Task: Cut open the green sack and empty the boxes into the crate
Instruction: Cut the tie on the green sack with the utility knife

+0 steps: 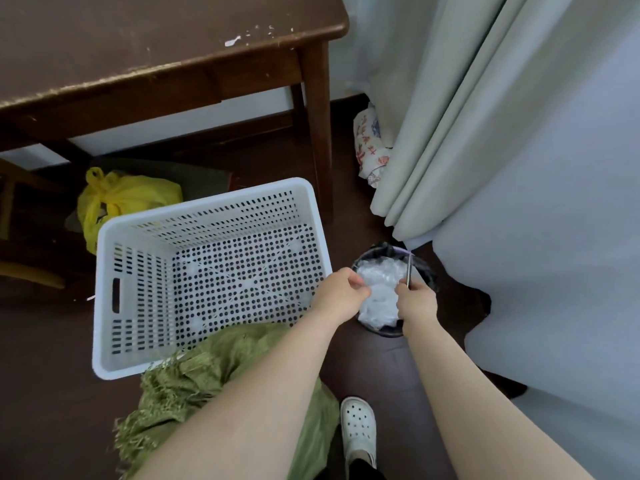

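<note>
Both forearms extended forward and down over a small dark bin [429, 275] on the floor. Left hand [341, 292] curled, fingertips pinched on clear crumpled plastic [379, 296] at the bin's left rim. Right hand [415, 299] clenched around a thin metal blade-like tool [409, 270], tip pointing up and away; whether scissors or knife, cannot tell.

Bin lined with a dark bag, filled with the clear plastic.

Green sack [214, 379] lying on the dark floor under the left forearm, frayed cut edge toward the left, upper end touching the near wall of the crate [104, 306]. No boxes visible in it from this angle.

White perforated crate just left of the bin, tilted toward the camera, nothing inside.

Surroundings: brown wooden table [156, 46] beyond the crate, one leg just beside the crate's far right corner. Yellow plastic bag [117, 199] under the table, behind the crate's far left corner. Pale curtain [450, 116] at right, a printed bag [370, 147] partly tucked behind it. White clog [358, 427] at bottom centre, beside the sack.
</note>
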